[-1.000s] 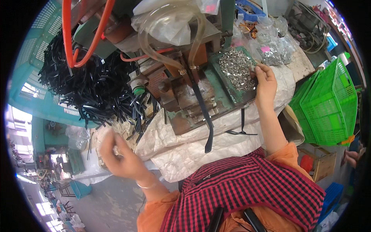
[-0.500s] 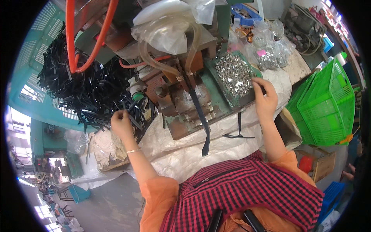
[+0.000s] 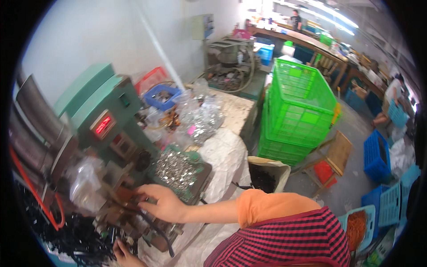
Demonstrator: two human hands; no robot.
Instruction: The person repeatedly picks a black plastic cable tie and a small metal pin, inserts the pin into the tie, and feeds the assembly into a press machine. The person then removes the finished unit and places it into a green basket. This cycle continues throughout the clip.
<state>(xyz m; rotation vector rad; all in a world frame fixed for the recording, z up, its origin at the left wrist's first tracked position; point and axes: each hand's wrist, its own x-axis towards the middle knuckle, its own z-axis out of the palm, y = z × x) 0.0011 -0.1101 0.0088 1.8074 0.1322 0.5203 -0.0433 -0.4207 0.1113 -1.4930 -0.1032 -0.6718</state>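
A green machine (image 3: pixel 95 100) stands at the left with a lit red display. My right hand (image 3: pixel 162 204) reaches into its working area, fingertips drawn together at the tooling; whatever they pinch is hidden. Below that hand, a black eyeglass temple (image 3: pixel 159 233) slants out of the machine toward me. My left hand (image 3: pixel 126 256), at the lower edge, has thumb and finger close together beside the heap of black temples (image 3: pixel 66 238); I cannot make out what is between them. Small shiny metal pieces (image 3: pixel 174 171) fill a green tray just beyond my right hand.
Stacked green crates (image 3: pixel 298 120) stand right of the bench, near an open sack (image 3: pixel 267 175) with dark contents. Plastic bags (image 3: pixel 200 111) and a blue basket (image 3: pixel 161 97) lie behind the tray. A wooden stool (image 3: pixel 336 153) is farther right. Other people are in the background.
The view has swung to the right. My right hand has gone from the metal pieces' tray to the machine's tooling. My left hand stays near the black heap, and the temple still juts from the machine.
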